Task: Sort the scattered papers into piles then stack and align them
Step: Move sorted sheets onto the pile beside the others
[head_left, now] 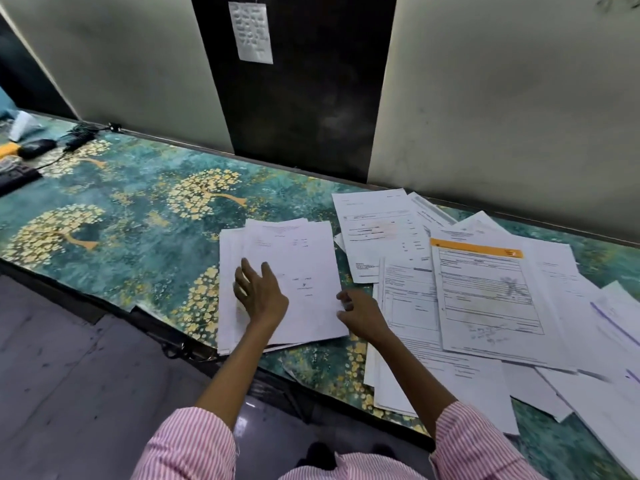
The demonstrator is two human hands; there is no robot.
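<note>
Item: pile (304, 258) of white printed sheets, loosely squared, its edges fanned out of line at the left and far sides.

Location: on the desk (138, 209), which has a teal cover with a gold tree pattern. The pile's near left corner reaches the desk's near edge.

Open room:
- Left of the pile: a wide bare stretch of cover, running to a dark mouse (36, 147), a coiled cable (80, 136) and a keyboard corner (15, 180) far to the left.
- Behind the pile: bare cover up to the wall (138, 64).
- Right of the pile: only a narrow strip of cover before the scattered papers (381, 230), which overlap one another out to the desk's near edge. An orange-headed form (485, 292) lies on top of them.

Hands:
- Left hand (259, 296): lies flat on the pile's left half with fingers (247, 268) spread apart and straight, pressing the top sheet.
- Right hand (362, 317): at the pile's right edge, fingers bent toward the sheet edge and touching it. Whether they pinch a sheet cannot be told.

Also present: pink-striped sleeves (194, 445) nearer than the pile, and a notice (251, 32) on the dark panel behind it.
</note>
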